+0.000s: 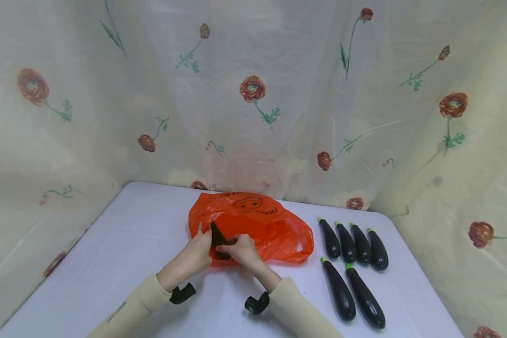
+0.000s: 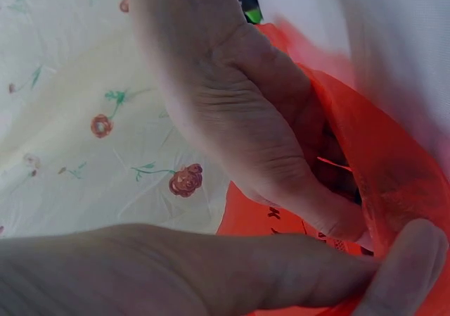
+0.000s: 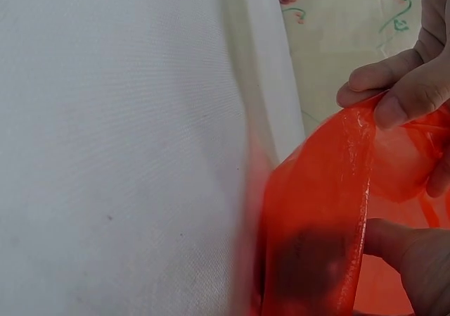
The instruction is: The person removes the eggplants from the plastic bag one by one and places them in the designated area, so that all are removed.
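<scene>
An orange-red plastic bag [image 1: 279, 234] with dark print lies on the table, its mouth toward me. My left hand [image 1: 199, 249] pinches the left edge of that mouth between thumb and finger, as the left wrist view shows close up. Inside the opening is a dark eggplant [image 1: 217, 234], which my right hand [image 1: 242, 251] grips. In the right wrist view a dark shape shows through the bag's film beside the right thumb [image 3: 387, 238]. Most of the right hand's fingers are hidden by the bag in the left wrist view.
Several dark eggplants with green stems lie right of the bag: a back row [image 1: 361, 244] and a front pair [image 1: 352, 295]. The white table [image 1: 131, 234] meets a flowered curtain [image 1: 253, 155] behind and at both sides. Black wrist straps [image 1: 257, 304] hang below the sleeves.
</scene>
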Demonstrator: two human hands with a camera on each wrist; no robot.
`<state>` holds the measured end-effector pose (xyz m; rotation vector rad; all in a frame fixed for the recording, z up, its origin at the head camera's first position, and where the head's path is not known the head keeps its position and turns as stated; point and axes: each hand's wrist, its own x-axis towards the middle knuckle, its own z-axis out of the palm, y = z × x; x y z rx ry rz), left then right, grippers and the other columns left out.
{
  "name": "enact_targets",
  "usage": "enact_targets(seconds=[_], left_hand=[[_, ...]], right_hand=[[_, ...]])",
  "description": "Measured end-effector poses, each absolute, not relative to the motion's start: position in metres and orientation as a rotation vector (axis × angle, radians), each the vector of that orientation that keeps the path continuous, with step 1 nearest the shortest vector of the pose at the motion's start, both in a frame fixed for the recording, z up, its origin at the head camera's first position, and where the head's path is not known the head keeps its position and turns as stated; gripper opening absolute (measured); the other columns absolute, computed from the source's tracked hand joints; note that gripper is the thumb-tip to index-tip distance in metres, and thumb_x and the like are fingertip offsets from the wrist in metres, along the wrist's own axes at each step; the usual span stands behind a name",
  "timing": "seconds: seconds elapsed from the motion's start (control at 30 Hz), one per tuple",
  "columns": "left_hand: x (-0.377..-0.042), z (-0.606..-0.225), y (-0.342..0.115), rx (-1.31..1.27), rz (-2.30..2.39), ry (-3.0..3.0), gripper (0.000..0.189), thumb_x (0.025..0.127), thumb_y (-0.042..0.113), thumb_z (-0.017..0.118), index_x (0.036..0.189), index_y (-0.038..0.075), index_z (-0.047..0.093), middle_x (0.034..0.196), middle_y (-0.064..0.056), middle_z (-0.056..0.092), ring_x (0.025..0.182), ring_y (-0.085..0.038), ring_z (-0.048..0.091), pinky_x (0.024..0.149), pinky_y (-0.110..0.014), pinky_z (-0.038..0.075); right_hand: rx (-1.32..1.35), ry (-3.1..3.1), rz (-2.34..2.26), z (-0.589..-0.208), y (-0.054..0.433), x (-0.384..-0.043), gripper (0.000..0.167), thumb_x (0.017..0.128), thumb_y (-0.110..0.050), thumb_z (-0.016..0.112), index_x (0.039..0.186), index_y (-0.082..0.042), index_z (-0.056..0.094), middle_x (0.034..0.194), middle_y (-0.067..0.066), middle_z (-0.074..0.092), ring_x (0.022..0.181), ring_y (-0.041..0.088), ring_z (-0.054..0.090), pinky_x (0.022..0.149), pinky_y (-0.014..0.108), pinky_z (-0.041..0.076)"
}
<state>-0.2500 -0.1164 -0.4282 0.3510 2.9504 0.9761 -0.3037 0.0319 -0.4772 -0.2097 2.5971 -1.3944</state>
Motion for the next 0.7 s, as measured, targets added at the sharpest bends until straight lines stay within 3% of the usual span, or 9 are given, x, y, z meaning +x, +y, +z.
enact_targets(seconds=[0.3,0.53,0.7], left_hand=[[-0.248,-0.427,-0.116,0.374,0.965,2.970,0.071,0.073,-0.020,0.057,0.138,-0.021,0.030,0.140,-0.043,0.033,0.056,-0.019,0.043,0.045,-0.023,0.035],[-0.248,-0.427,-0.115,0.352,0.966,2.960,0.072,0.074,-0.019,0.058,0.140,-0.020,0.029,0.126,-0.038,0.047,0.054,-0.017,0.042,0.046,-0.022,0.034],[-0.247,-0.427,-0.115,0.352,0.975,2.964,0.073,0.073,-0.019,0.058,0.140,-0.021,0.028,0.139,-0.042,0.034,0.053,-0.018,0.041,0.045,-0.023,0.033]], right_hand=[[-0.175,2.591,-1.405,-0.475,0.034,-0.302,0.031,0.079,-0.030,0.077,0.093,-0.003,0.073,0.083,0.004,0.068,0.074,0.016,0.058,0.065,0.026,0.054],[-0.178,2.543,-1.449,-0.474,0.039,-0.299,0.028,0.081,-0.028,0.076,0.096,-0.005,0.075,0.083,0.004,0.069,0.075,0.017,0.058,0.065,0.025,0.054],[-0.174,2.512,-1.475,-0.473,0.043,-0.299,0.029,0.082,-0.028,0.076,0.100,-0.006,0.074,0.084,0.004,0.069,0.073,0.017,0.059,0.063,0.025,0.054]])
